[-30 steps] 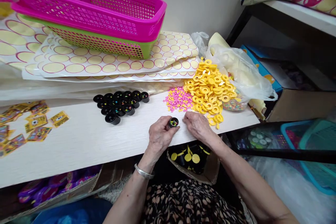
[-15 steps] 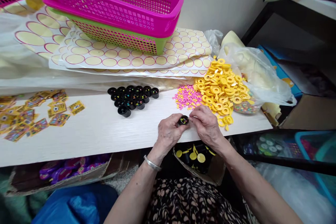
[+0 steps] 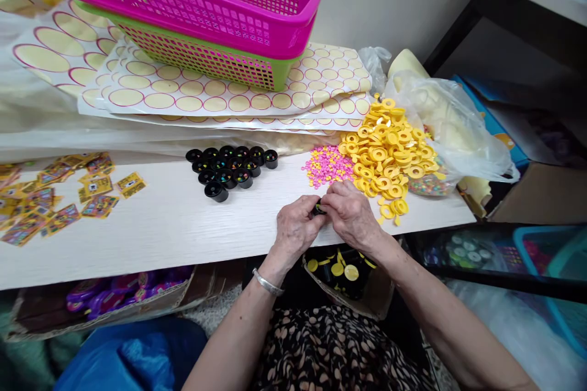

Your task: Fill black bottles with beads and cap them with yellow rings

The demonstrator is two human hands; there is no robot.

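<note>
The left hand [image 3: 297,229], fingers bent, is holding a small round black plastic cup [image 3: 317,208] just below and right of the frame's middle. The right hand [image 3: 351,215], fingers nearly closed, is hiding part of the cup; whether it is pinching anything, I cannot tell.

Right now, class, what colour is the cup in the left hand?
The cup is black; the head view shows it best, partly covered by fingers.
</note>
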